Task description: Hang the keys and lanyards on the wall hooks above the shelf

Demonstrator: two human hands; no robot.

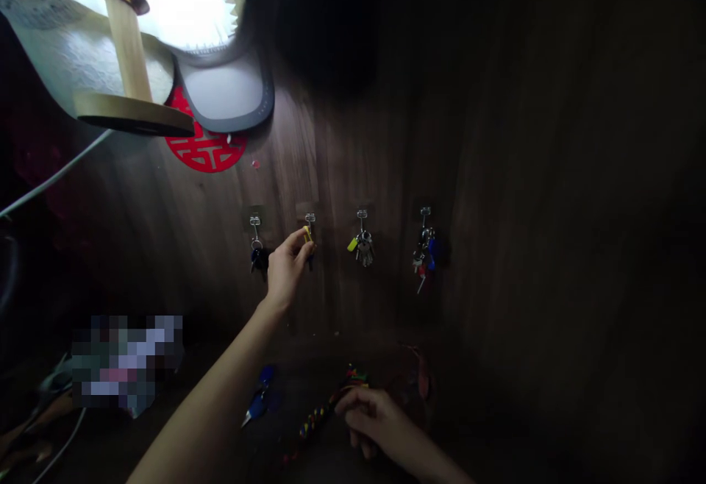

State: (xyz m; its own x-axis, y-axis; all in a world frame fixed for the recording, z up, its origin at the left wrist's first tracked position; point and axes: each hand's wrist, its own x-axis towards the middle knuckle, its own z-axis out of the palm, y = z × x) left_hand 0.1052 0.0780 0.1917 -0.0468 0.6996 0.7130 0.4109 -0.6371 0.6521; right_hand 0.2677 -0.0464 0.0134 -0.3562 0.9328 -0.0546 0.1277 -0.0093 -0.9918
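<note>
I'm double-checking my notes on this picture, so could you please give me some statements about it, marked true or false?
1. The left hand holds a yellow piece by the second hook from the left. True.
2. The right hand is up at the rightmost hook. False: it is low, beside the multicoloured braided cord.
3. The lime-tagged key bunch hangs from the third hook. True.
4. The round red ornament is at the lower right. False: it is at the upper left.
</note>
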